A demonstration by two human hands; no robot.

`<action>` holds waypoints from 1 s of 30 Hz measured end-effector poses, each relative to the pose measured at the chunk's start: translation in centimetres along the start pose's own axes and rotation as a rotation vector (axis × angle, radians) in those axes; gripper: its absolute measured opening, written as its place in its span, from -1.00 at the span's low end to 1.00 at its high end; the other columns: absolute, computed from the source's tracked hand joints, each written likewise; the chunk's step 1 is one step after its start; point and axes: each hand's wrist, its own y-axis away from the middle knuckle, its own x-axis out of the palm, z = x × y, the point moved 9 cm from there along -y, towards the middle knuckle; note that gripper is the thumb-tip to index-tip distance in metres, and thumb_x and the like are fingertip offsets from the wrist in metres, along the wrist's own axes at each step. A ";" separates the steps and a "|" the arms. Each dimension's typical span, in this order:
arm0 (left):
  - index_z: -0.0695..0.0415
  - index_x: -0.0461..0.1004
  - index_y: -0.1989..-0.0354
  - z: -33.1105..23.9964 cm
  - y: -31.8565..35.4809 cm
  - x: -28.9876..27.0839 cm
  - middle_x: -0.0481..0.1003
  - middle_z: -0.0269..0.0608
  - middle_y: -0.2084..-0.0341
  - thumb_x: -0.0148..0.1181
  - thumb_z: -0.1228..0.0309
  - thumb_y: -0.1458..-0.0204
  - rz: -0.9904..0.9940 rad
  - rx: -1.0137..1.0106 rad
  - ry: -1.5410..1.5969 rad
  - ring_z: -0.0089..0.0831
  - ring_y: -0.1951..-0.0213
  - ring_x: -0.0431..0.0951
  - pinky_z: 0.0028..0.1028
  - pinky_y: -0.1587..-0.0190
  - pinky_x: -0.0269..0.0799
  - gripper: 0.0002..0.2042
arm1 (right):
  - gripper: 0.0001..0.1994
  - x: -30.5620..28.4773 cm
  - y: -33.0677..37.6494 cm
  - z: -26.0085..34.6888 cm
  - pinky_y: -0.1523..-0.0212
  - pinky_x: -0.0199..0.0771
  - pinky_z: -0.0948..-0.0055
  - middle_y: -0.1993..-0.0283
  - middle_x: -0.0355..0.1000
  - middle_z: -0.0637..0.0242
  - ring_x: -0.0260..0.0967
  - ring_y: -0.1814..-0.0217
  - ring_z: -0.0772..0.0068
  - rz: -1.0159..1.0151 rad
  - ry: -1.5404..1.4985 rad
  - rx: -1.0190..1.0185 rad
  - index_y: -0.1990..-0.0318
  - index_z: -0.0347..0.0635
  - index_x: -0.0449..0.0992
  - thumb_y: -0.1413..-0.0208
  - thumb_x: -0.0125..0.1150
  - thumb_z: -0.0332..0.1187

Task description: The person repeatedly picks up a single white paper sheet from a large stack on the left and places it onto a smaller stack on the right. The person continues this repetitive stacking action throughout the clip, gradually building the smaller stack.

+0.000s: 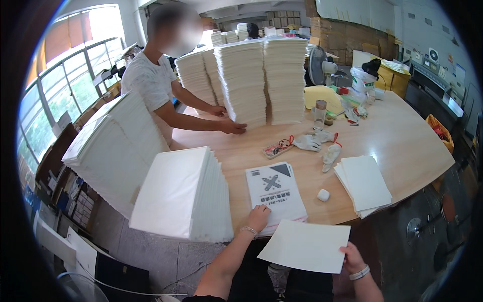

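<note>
Two hands are busy at the near edge of the round wooden table (402,146); the left hand (257,217) presses flat, fingers spread, on the printed stack (275,194), while the right hand (352,257) pinches a blank white sheet (304,245) by its right edge, held off the table (level, below the rim); by my reading a sheet is being moved between piles, and the next move calls for squaring it to a stack's edges. The printed top sheet is white with a dark cross and bars; a plain pile (365,183) lies to the right; tall white stacks (261,80) stand at the far side, where another person's hand (232,127) steadies one.
</note>
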 end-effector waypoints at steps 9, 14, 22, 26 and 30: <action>0.26 0.37 0.36 2.8 1.2 -2.1 0.43 -0.10 0.47 -0.01 0.35 0.09 0.156 -0.626 0.557 -0.37 0.52 0.47 -0.46 0.49 0.37 -0.78 | -0.85 0.8 1.0 -6.1 0.72 0.10 0.79 0.52 0.24 0.50 0.09 0.68 0.72 -0.271 -0.395 0.111 0.24 -0.09 0.26 0.01 -0.13 -0.43; 0.38 0.32 0.36 1.5 1.6 -1.2 0.46 -0.06 0.55 -0.10 0.47 0.08 0.203 -0.599 1.088 -0.45 0.58 0.50 -0.57 0.58 0.37 -0.80 | -0.83 2.3 2.2 -5.2 0.71 0.14 0.80 0.50 0.26 0.51 0.09 0.67 0.75 -0.286 -0.337 0.042 0.20 -0.08 0.26 -0.02 -0.15 -0.42; 0.33 -0.03 -0.05 -4.7 6.5 1.9 0.43 -0.05 0.34 0.00 0.46 0.09 -0.416 -0.434 1.176 -0.39 0.33 0.47 -0.51 0.30 0.36 -0.48 | -0.84 4.3 5.3 -5.4 0.65 0.18 0.74 0.43 0.27 0.45 0.12 0.62 0.67 -0.313 -0.374 0.061 0.17 -0.05 0.21 -0.08 -0.16 -0.37; 0.31 0.17 0.07 -6.5 5.9 6.5 0.38 -0.08 0.26 0.05 0.44 0.10 -0.209 -0.335 1.198 -0.40 0.24 0.40 -0.48 0.20 0.32 -0.60 | -0.84 5.0 6.9 -6.9 0.63 0.20 0.71 0.43 0.28 0.43 0.15 0.61 0.65 -0.311 -0.331 0.140 0.16 -0.05 0.20 -0.09 -0.15 -0.35; 0.27 0.29 0.17 -9.4 8.3 8.4 0.35 -0.11 0.18 0.04 0.45 0.09 -0.057 -0.244 1.120 -0.42 0.17 0.36 -0.46 0.18 0.31 -0.72 | -0.82 4.8 7.9 -9.0 0.58 0.32 0.63 0.43 0.28 0.40 0.21 0.58 0.59 -0.333 -0.261 0.182 0.13 -0.07 0.18 -0.10 -0.17 -0.35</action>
